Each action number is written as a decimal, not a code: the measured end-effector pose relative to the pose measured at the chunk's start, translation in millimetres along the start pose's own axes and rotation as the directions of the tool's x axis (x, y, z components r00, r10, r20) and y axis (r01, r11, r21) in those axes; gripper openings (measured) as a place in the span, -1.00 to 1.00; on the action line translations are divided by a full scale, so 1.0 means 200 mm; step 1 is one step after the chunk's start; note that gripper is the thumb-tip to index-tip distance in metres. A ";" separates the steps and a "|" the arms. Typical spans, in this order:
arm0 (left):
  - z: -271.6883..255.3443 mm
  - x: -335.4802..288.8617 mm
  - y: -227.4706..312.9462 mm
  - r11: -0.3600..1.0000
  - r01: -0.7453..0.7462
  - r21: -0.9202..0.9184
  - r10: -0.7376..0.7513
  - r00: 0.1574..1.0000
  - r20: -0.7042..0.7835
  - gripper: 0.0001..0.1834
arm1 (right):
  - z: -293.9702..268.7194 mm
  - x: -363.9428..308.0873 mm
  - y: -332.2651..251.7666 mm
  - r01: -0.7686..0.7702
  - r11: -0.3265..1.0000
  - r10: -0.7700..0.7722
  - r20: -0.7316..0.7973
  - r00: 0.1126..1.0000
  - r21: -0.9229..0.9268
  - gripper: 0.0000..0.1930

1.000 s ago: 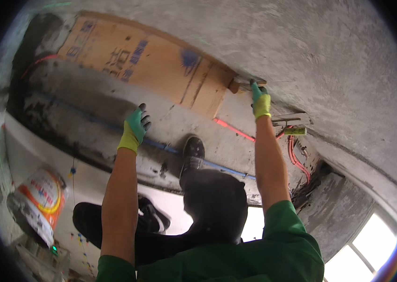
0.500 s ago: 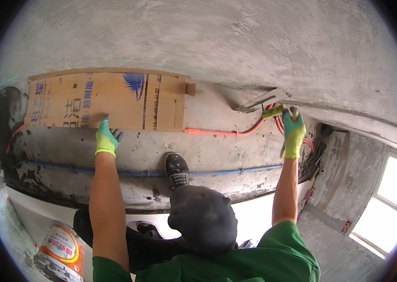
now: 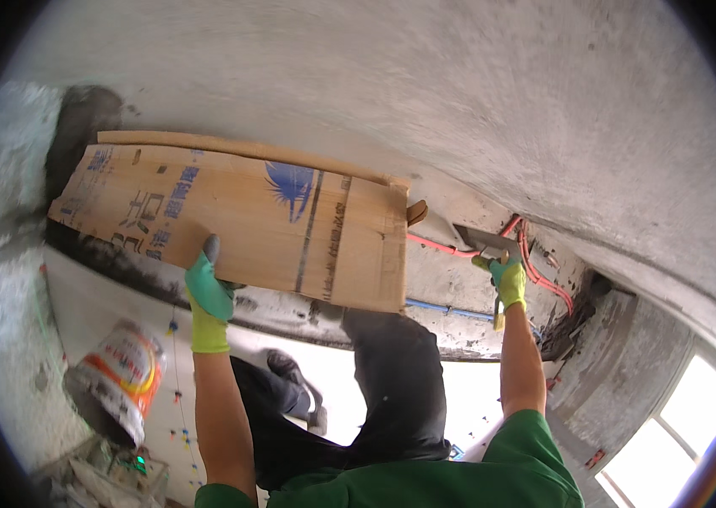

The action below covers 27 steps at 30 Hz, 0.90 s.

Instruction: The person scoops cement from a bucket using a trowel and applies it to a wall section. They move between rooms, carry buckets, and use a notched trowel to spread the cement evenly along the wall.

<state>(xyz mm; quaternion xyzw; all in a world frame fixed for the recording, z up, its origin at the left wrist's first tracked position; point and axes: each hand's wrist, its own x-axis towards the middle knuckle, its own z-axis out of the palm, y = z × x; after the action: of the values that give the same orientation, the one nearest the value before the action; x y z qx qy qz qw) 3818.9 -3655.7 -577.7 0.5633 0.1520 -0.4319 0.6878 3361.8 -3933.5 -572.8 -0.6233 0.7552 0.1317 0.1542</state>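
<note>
Overhead, your green-gloved left hand gripped the flattened brown cardboard sheet, its long axis running left-right against the grey wall; your right hand clasped a yellow-handled metal trowel further right.

Cardboard sheet blocks the wall's left — red pipes crowd the right.
</note>
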 end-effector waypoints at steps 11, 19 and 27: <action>-0.41 -0.94 0.21 0.895 0.012 -0.447 -0.021 1.000 -0.016 -0.54 | -0.60 -1.02 0.20 0.263 0.945 -0.232 0.167 0.958 -0.195 -0.66; -0.45 -1.73 0.28 0.910 -0.077 -0.408 0.036 0.994 -0.107 -0.41 | -1.13 -1.14 0.22 0.525 0.788 -0.493 0.183 0.851 -0.322 -0.62; -0.31 -2.43 -0.22 0.893 -0.424 -0.150 0.363 0.876 -0.316 -0.52 | -1.40 -0.94 -0.28 0.559 0.784 -0.424 0.425 0.800 -0.270 -0.69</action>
<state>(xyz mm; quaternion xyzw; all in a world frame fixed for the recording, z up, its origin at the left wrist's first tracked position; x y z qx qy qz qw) 3520.1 -3394.2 -286.5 0.5600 0.1748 -0.1792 0.7898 3429.7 -3883.8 -241.1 -0.7858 0.4836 0.3369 0.1874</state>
